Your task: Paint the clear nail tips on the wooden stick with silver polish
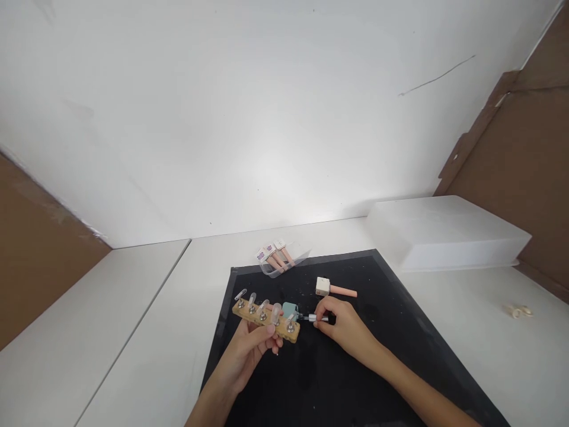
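My left hand (pixel 258 347) is closed around a yellowish wooden strip stand (pixel 255 313), thumb on its front edge. Several clear nail tips (pixel 276 309) are mounted on metal posts along it, tilted at various angles. Beside the stand's right end, partly hidden behind it, is a pale teal block-like bottle (pixel 290 309); whether my left fingers also hold it I cannot tell. My right hand (pixel 336 320) pinches a thin silver-handled brush (pixel 315 318), its tip pointing left, close to the rightmost nail tip and the teal bottle. Whether the tip touches either is too small to see.
A nail polish bottle with a peach handle-like cap (pixel 336 289) lies on the black mat (pixel 306 379). Behind, several similar ones rest in a clear tray (pixel 272 273). A white plastic box (pixel 453 234) stands at right, with small cream rings (pixel 518 311) nearer.
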A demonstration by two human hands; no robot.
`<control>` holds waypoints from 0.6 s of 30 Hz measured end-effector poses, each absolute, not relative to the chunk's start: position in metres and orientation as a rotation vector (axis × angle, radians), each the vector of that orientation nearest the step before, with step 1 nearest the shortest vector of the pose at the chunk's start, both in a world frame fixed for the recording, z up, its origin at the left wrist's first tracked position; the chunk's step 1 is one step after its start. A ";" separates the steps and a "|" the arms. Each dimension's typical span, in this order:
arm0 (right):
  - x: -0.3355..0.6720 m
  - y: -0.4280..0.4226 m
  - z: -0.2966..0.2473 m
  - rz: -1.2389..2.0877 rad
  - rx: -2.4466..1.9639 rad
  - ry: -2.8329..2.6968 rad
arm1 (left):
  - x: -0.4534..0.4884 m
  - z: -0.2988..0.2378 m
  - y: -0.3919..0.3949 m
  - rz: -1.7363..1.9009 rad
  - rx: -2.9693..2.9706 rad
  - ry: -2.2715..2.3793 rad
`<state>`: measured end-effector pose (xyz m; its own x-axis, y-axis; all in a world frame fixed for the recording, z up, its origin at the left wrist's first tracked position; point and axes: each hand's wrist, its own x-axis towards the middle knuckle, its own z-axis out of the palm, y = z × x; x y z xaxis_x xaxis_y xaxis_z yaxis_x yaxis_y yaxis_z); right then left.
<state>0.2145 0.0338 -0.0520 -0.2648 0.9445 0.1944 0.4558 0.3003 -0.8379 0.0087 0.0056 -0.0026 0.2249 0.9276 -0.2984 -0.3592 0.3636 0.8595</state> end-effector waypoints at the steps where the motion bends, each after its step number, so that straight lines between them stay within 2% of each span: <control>1: 0.214 0.033 -0.051 0.869 -1.250 -1.857 | 0.009 -0.002 0.006 1.013 0.738 0.951; 18: 0.219 0.040 -0.059 0.944 -1.308 -1.809 | 0.007 -0.005 0.006 1.014 0.751 0.946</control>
<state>0.2189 0.0397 -0.0594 -0.2429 0.9623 0.1225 0.4499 0.2237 -0.8646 0.0073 0.0059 -0.0050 0.2223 0.9304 -0.2915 -0.3553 0.3558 0.8644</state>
